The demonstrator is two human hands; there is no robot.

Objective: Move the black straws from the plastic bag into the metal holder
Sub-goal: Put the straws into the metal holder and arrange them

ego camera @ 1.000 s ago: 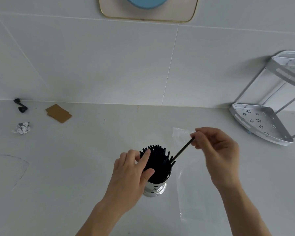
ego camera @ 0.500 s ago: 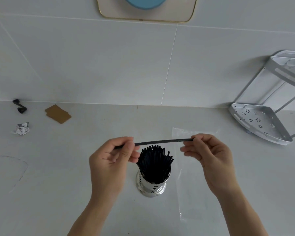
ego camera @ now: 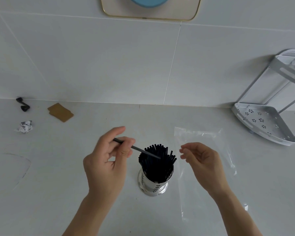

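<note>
A shiny metal holder (ego camera: 144,182) stands on the grey counter, packed with several upright black straws (ego camera: 157,165). My left hand (ego camera: 107,164) pinches one black straw (ego camera: 140,150) near its left end; the straw slants down to the right, its free tip over the bundle. To the right of the holder my right hand (ego camera: 203,161) hovers with fingers loosely curled and nothing in them. Under and behind that hand lies the clear plastic bag (ego camera: 209,138), flat on the counter, and it looks empty.
A silver corner rack (ego camera: 262,121) stands at the far right against the tiled wall. At the far left lie a crumpled paper ball (ego camera: 25,126), a small black piece (ego camera: 23,104) and brown cards (ego camera: 60,112). A framed board (ego camera: 150,14) hangs on the wall.
The straw, held level by both hands half a second ago, is now in my left hand alone and tilts down toward the holder. My right hand has let go and drawn slightly right.
</note>
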